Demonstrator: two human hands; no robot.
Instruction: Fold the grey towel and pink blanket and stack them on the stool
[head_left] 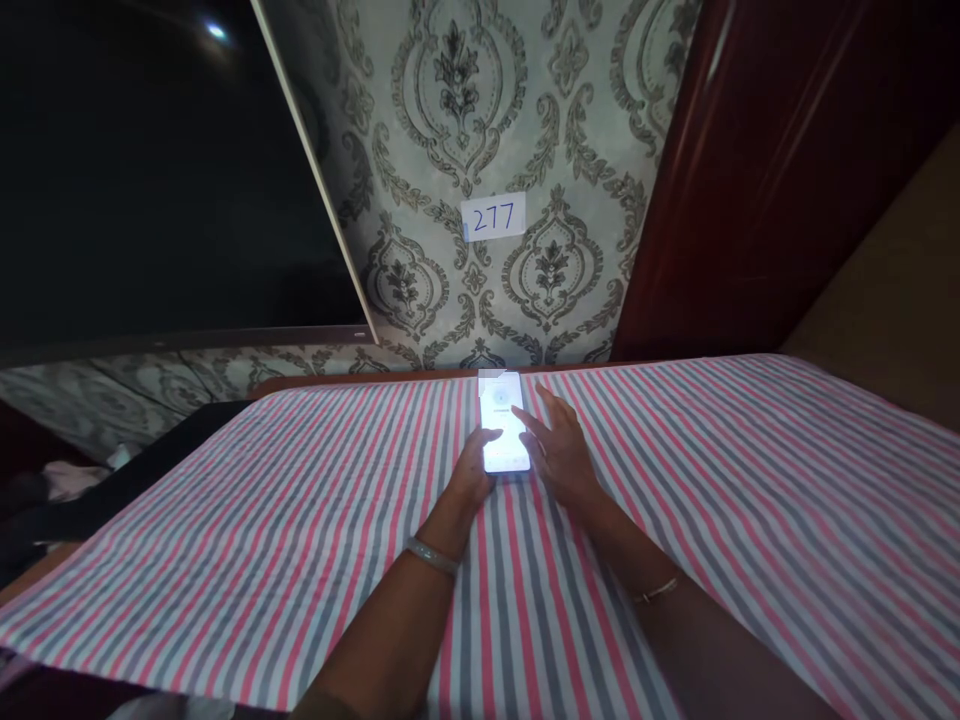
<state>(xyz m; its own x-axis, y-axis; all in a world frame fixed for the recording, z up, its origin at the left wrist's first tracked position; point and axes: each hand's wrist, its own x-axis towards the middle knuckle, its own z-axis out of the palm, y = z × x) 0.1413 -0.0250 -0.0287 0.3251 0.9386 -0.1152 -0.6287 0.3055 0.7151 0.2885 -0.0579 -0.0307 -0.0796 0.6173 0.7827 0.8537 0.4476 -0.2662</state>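
A smartphone (504,440) with a bright white screen is held upright near the back edge of the cloth-covered table. My left hand (474,465) grips its lower left side, the thumb lying over the edge of the screen. At the phone's right side is my right hand (559,445), fingers spread. Its index finger points at the middle of the screen; whether the tip touches the glass I cannot tell. The text on the screen is too small and bright to read.
A striped pink, grey and white cloth (337,520) covers the table. Behind it is a patterned wall with a paper label (493,217) reading 277. A large dark television (165,180) stands at the left, a dark red wooden panel (720,200) at the right.
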